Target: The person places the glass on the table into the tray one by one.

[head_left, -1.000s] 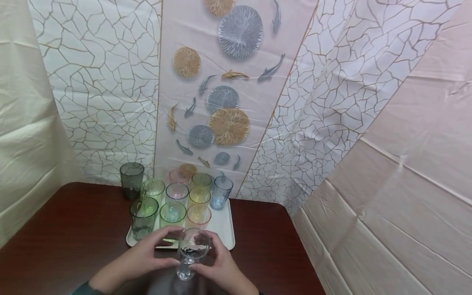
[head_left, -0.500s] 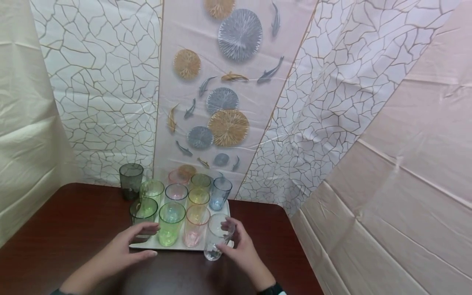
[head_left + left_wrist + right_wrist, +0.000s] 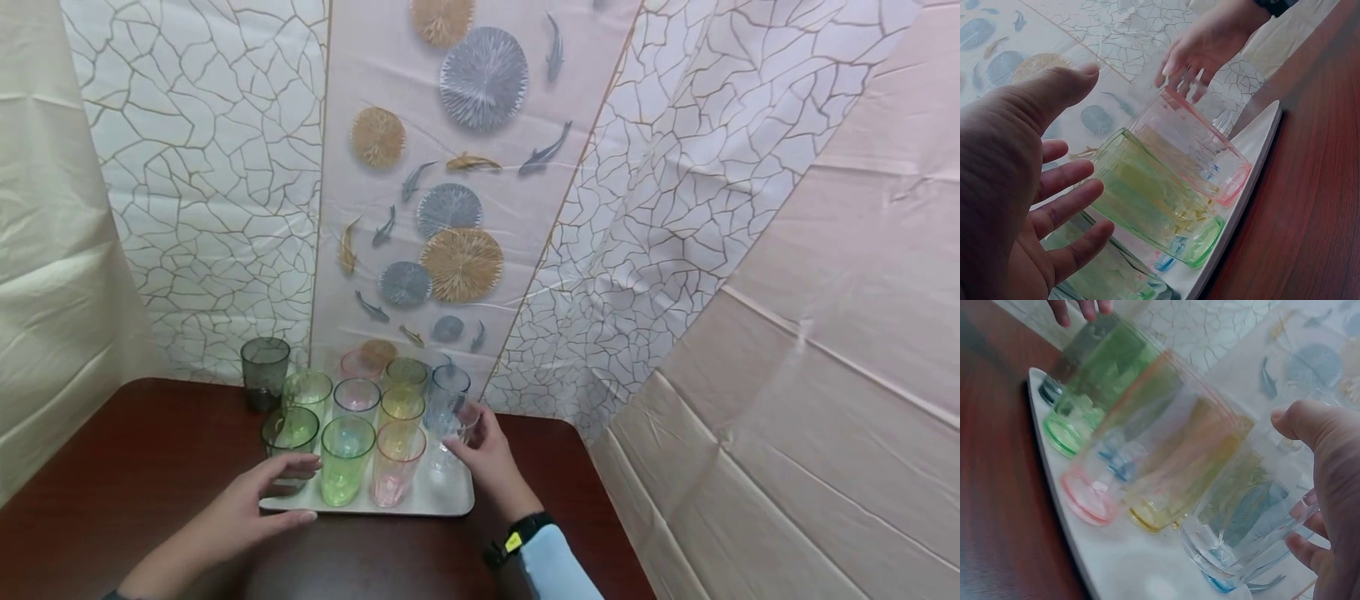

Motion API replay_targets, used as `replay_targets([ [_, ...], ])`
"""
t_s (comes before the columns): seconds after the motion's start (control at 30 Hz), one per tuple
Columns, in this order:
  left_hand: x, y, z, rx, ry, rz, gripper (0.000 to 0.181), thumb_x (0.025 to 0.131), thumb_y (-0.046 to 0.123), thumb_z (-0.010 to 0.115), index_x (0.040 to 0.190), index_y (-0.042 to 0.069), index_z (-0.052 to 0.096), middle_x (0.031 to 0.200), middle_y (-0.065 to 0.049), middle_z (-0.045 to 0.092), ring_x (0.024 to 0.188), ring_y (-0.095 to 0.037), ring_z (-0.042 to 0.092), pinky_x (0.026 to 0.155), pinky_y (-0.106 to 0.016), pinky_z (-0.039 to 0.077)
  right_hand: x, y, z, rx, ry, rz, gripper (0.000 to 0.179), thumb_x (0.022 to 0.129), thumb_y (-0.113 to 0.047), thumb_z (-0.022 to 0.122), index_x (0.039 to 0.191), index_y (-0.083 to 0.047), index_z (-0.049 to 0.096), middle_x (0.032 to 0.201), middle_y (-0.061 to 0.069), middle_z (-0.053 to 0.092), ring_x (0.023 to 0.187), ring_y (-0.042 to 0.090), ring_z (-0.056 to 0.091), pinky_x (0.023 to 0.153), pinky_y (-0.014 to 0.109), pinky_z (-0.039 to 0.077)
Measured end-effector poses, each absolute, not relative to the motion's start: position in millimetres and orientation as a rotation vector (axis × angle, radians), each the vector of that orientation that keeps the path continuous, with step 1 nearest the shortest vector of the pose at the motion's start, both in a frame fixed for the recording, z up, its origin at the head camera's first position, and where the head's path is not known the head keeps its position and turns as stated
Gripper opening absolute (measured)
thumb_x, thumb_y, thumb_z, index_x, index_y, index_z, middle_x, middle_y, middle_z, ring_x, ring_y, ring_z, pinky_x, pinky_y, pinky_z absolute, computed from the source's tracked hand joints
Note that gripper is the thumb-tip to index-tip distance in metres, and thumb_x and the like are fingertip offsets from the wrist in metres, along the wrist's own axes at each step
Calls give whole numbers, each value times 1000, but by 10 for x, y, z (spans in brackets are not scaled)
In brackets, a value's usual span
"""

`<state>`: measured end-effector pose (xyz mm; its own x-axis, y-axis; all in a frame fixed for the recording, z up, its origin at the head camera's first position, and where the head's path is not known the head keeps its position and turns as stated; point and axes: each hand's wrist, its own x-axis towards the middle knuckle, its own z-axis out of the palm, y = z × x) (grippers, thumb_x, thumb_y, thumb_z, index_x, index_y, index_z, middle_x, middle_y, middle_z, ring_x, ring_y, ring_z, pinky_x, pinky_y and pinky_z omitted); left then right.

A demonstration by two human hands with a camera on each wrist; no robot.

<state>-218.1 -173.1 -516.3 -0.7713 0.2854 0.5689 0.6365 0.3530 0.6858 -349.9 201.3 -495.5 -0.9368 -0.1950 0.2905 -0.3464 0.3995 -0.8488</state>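
My right hand (image 3: 487, 454) grips a clear drinking glass (image 3: 1244, 515), thumb on one side and fingers on the other. The glass is at the right end of the white tray (image 3: 446, 497), in front of a blue-tinted glass (image 3: 450, 382). I cannot tell whether its base touches the tray. My left hand (image 3: 236, 510) holds nothing, its thumb and fingers spread apart beside a green glass (image 3: 1154, 194). A dark green glass (image 3: 290, 425) stands partly hidden behind those fingers. Beside the green glass is a pink-rimmed glass (image 3: 399, 467).
Several more tinted glasses fill the tray's rear, among them a yellow glass (image 3: 402, 404) and a blue-rimmed glass (image 3: 357, 393). Behind the tray's left side stands a dark grey glass (image 3: 266, 367). Patterned cloth (image 3: 202, 208) hangs behind the dark wooden table (image 3: 150, 467).
Both hands held the clear glass near the table's front. The left hand let go and moved left; the right hand carried the glass right and away, over the tray's right end.
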Motion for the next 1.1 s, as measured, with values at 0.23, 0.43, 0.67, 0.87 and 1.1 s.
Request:
replay_targets([
  [0.23, -2173, -1744, -5162, -821, -2258, -1398, 64, 85, 24, 87, 137, 1, 59, 130, -16, 68, 112, -16, 67, 86, -45, 61, -3733, 1897, -4968, 444, -2497, 1603, 74, 93, -20, 79, 155, -11, 39, 149, 19, 54, 133, 34, 54, 102, 52, 53],
  [0.43, -2185, -1763, -5188, -796, -2282, -1422, 64, 85, 26, 86, 138, 1, 59, 132, -16, 67, 111, -13, 67, 85, -46, 62, -3825, 1870, -5041, 415, -2498, 1602, 73, 92, -18, 79, 152, -11, 39, 150, 19, 53, 136, 34, 52, 104, 51, 51],
  [0.67, -2178, -1772, -5184, -791, -2293, -1440, 63, 86, 28, 86, 138, 3, 59, 133, -16, 66, 111, -15, 67, 85, -38, 62, -3881, 1867, -5215, 403, -2501, 1602, 71, 90, -18, 81, 147, -7, 40, 148, 22, 54, 137, 34, 50, 107, 52, 48],
  [0.87, -2181, -1779, -5193, -800, -2290, -1415, 64, 86, 28, 86, 138, 3, 59, 133, -15, 66, 112, -14, 67, 86, -41, 62, -3866, 1866, -5298, 365, -2541, 1577, 73, 92, -22, 79, 151, -5, 39, 156, 17, 47, 147, 35, 37, 117, 55, 36],
  [1.1, -2169, -1784, -5181, -801, -2268, -1385, 64, 85, 25, 87, 137, 1, 60, 131, -12, 67, 111, -13, 68, 86, -46, 61, -3871, 1863, -5309, 346, -2548, 1582, 73, 93, -20, 78, 153, -6, 39, 153, 16, 51, 146, 37, 39, 117, 57, 36],
])
